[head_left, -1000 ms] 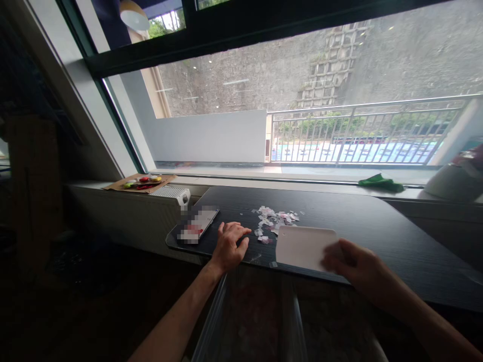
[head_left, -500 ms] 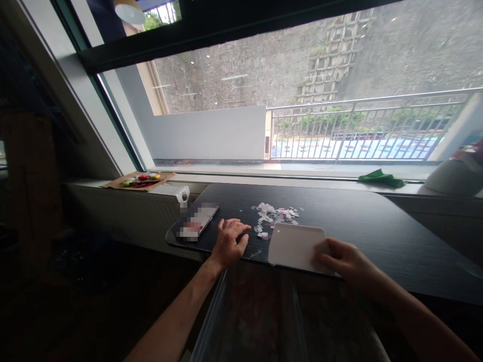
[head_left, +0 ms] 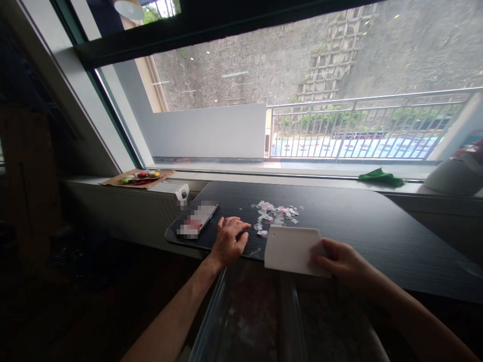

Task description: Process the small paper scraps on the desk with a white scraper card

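Observation:
My right hand [head_left: 334, 257] grips the right end of a white flat scraper [head_left: 290, 250], thumb on its near face. The scraper is tilted up at the table's front edge, its lower side reaching past that edge. My left hand [head_left: 231, 239] rests palm down on the dark table [head_left: 339, 216], fingers apart and holding nothing. Beyond the scraper and right of my left fingertips lies a loose heap of small torn paper scraps [head_left: 277, 212], white with some pink. Below the edge is a clear bin [head_left: 254, 306]; its contents are too dark to make out.
A blurred-out phone-like device [head_left: 198, 219] lies at the table's left end. On the sill to the left, brown cardboard [head_left: 166, 176] carries small coloured items. A green cloth [head_left: 381, 177] and a whitish container [head_left: 455, 173] sit by the window at right. A radiator [head_left: 124, 206] is at left.
The scraper in my right hand has moved slightly left and toward me, over the table's front edge. My left hand has barely moved. The paper heap looks much the same.

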The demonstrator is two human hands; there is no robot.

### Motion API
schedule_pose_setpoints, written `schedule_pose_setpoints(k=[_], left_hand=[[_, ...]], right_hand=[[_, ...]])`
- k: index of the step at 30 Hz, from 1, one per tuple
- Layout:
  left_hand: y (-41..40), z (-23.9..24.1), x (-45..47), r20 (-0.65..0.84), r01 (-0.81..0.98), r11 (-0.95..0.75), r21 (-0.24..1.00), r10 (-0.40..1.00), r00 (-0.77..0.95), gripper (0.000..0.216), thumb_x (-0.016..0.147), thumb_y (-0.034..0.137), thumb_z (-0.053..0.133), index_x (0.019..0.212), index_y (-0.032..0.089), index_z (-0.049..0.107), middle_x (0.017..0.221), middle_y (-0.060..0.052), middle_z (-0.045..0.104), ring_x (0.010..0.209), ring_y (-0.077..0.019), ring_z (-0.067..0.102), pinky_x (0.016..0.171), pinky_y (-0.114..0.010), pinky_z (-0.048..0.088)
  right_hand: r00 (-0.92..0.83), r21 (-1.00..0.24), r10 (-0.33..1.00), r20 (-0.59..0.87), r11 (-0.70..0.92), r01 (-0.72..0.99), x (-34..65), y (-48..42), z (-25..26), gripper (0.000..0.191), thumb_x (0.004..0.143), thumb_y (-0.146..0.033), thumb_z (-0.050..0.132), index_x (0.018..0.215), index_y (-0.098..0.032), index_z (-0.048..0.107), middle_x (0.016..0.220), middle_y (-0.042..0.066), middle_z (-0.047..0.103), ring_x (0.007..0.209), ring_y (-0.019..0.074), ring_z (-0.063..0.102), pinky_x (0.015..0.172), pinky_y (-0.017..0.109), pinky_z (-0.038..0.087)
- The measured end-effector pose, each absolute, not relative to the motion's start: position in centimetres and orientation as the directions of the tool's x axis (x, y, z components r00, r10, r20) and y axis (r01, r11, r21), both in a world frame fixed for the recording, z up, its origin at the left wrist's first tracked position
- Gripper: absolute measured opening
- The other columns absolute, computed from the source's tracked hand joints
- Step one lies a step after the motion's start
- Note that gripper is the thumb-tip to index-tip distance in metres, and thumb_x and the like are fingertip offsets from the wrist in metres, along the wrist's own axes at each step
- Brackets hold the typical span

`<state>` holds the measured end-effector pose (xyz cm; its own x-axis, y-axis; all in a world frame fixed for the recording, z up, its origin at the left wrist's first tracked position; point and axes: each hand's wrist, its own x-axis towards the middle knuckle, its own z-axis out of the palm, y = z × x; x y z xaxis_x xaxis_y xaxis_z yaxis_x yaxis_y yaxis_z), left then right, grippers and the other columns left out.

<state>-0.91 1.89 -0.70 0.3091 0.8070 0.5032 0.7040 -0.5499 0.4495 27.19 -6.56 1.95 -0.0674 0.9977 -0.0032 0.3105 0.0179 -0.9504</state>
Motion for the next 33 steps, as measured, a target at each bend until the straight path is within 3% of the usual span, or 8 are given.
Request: schedule_pose_setpoints(k=[3, 6, 8, 12, 16, 19, 24, 33], left_hand=[[1.9, -0.7, -0.9, 0.505, 0.707, -0.548, 0.448, 0.807, 0.305, 0.026, 0.081, 0.015, 0.053, 0.099, 0.025, 0.068, 0.102, -0.003, 0.071, 0.115, -0.0254, 0.055, 0.112, -0.057, 0.021], [1.8, -0.7, -0.8, 0.508, 0.709, -0.549, 0.442, 0.805, 0.306, 0.026, 0.08, 0.015, 0.054, 0.099, 0.024, 0.068, 0.103, -0.003, 0.07, 0.115, -0.0255, 0.055, 0.113, -0.057, 0.021], [1.8, -0.6, -0.7, 0.509, 0.712, -0.551, 0.435, 0.803, 0.311, 0.026, 0.079, 0.015, 0.055, 0.099, 0.025, 0.069, 0.102, -0.003, 0.07, 0.114, -0.0256, 0.055, 0.113, -0.058, 0.021], [1.7, -0.6, -0.8, 0.51, 0.717, -0.556, 0.421, 0.799, 0.32, 0.024, 0.079, 0.016, 0.056, 0.096, 0.024, 0.07, 0.1, -0.004, 0.069, 0.113, -0.0259, 0.055, 0.113, -0.058, 0.02], [1.5, -0.5, -0.8, 0.508, 0.715, -0.568, 0.408, 0.792, 0.338, 0.021, 0.079, 0.017, 0.056, 0.093, 0.024, 0.071, 0.098, -0.003, 0.068, 0.112, -0.0256, 0.055, 0.113, -0.059, 0.018], [1.5, -0.5, -0.8, 0.52, 0.713, -0.585, 0.388, 0.777, 0.355, 0.02, 0.08, 0.018, 0.056, 0.09, 0.024, 0.072, 0.097, -0.003, 0.068, 0.113, -0.0259, 0.054, 0.113, -0.059, 0.018], [1.4, -0.4, -0.8, 0.51, 0.717, -0.589, 0.372, 0.775, 0.372, 0.02, 0.08, 0.019, 0.056, 0.09, 0.025, 0.072, 0.097, -0.004, 0.068, 0.113, -0.0259, 0.054, 0.113, -0.06, 0.017], [1.4, -0.3, -0.7, 0.5, 0.718, -0.596, 0.36, 0.773, 0.391, 0.018, 0.08, 0.019, 0.057, 0.089, 0.023, 0.072, 0.097, -0.004, 0.068, 0.114, -0.0266, 0.054, 0.113, -0.06, 0.018]], right_hand=[[-0.01, -0.837, 0.982, 0.19, 0.167, 0.52, 27.4, -8.4, 2.4, 0.022, 0.078, -0.042, 0.061, 0.079, -0.021, 0.064, 0.073, 0.003, 0.072, 0.067, 0.0212, 0.068, 0.058, 0.031, 0.052], [0.088, -0.599, 0.865, 0.494, 0.265, 0.756, 27.6, -9.1, 2.8, 0.019, 0.083, -0.04, 0.057, 0.084, -0.023, 0.064, 0.083, 0.006, 0.077, 0.073, 0.0244, 0.072, 0.064, 0.034, 0.052], [0.07, -0.5, 0.798, 0.599, 0.305, 0.81, 27.2, -8.5, 3.0, 0.016, 0.085, -0.037, 0.055, 0.088, -0.024, 0.063, 0.089, 0.006, 0.078, 0.077, 0.0246, 0.073, 0.068, 0.034, 0.053], [-0.03, -0.515, 0.853, 0.521, 0.343, 0.785, 25.8, -6.4, 3.3, 0.016, 0.088, -0.035, 0.05, 0.09, -0.025, 0.062, 0.086, 0.005, 0.078, 0.073, 0.022, 0.073, 0.064, 0.031, 0.053], [-0.01, -0.471, 0.908, 0.42, 0.227, 0.853, 26.3, -6.2, 3.9, 0.016, 0.086, -0.037, 0.049, 0.088, -0.025, 0.06, 0.077, 0.004, 0.076, 0.065, 0.023, 0.07, 0.058, 0.031, 0.048], [0.058, -0.456, 0.911, 0.409, 0.149, 0.878, 27.0, -6.7, 4.2, 0.018, 0.085, -0.04, 0.051, 0.087, -0.025, 0.06, 0.072, 0.004, 0.074, 0.06, 0.0226, 0.067, 0.056, 0.031, 0.046], [0.02, -0.586, 0.924, 0.381, 0.225, 0.778, 25.5, -5.1, 4.0, 0.018, 0.084, -0.04, 0.05, 0.087, -0.025, 0.06, 0.082, 0.006, 0.075, 0.071, 0.022, 0.067, 0.064, 0.031, 0.048], [0.097, -0.54, 0.931, 0.353, 0.118, 0.833, 26.9, -4.8, 5.4, 0.019, 0.076, -0.043, 0.054, 0.073, -0.024, 0.057, 0.058, -0.001, 0.059, 0.053, 0.0165, 0.051, 0.052, 0.027, 0.037]])
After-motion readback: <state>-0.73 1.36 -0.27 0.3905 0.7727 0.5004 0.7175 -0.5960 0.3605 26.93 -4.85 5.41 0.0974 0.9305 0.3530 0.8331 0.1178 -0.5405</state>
